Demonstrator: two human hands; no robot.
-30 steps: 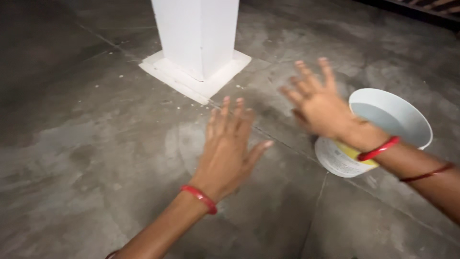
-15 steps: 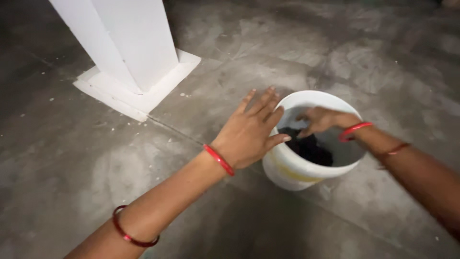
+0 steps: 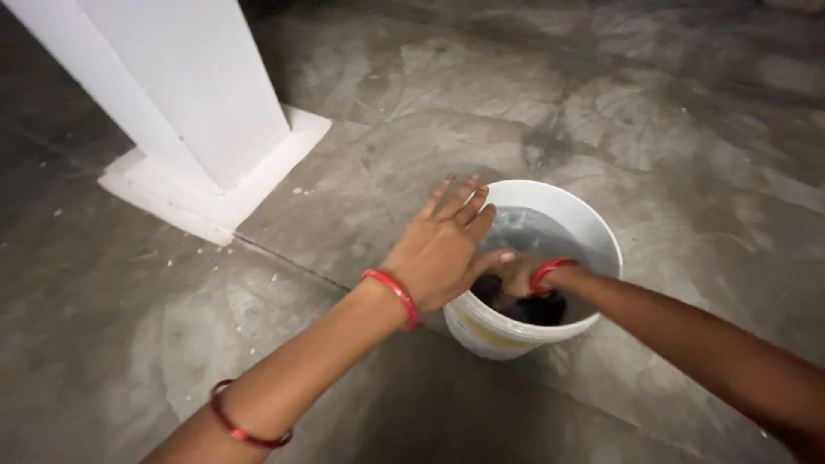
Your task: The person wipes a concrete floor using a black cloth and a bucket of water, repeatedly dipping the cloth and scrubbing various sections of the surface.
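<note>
On the grey concrete floor near a white pillar, the left hand rests flat, fingers spread, on the rim of a white bucket, while the right hand reaches inside onto dark cloth, its grip hidden, so I cannot tell

Bucket, centre-right of frame: smooth white plastic, slight sheen, yellow band low on outside. Dark wet-looking cloth inside, matt. Floor: rough matt grey concrete w/ blotchy patches. Pillar, upper left: matt white painted plaster. Bangles at centre: glossy red, prob. plastic or glass.
</note>
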